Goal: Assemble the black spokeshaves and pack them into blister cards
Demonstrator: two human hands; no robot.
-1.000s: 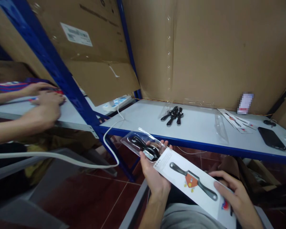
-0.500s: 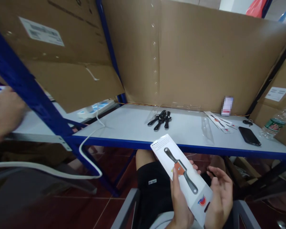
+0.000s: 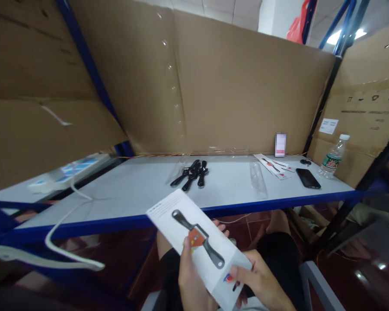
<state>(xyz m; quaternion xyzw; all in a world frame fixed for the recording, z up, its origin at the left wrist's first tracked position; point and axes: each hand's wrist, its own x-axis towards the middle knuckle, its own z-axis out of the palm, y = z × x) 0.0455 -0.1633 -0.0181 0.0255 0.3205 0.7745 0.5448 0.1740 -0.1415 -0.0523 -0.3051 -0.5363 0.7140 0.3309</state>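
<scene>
A white packaging card (image 3: 210, 235) printed with a picture of a black-handled spokeshave is tilted over my lap, in front of the table edge. My left hand (image 3: 193, 278) is wrapped around its left side, thumb on the front and fingertips showing past the far edge. At the folded lower end, my right hand (image 3: 261, 276) pinches the card, with the thumb pressed beside the red and blue logo. Several black spokeshaves (image 3: 191, 174) lie in a cluster on the table beyond the card. A clear plastic sleeve (image 3: 258, 180) lies to their right.
More printed cards (image 3: 269, 166) lie toward the back right of the grey table (image 3: 228, 181). Nearby are a black phone (image 3: 307, 178), keys (image 3: 305, 161), a lit phone (image 3: 280, 144) standing up and a water bottle (image 3: 333, 157). A white cable (image 3: 74, 259) hangs at left.
My right hand, loose beside the card before, now grips its lower end with the thumb. The view has turned right, and another person's hand at far left is out of sight.
</scene>
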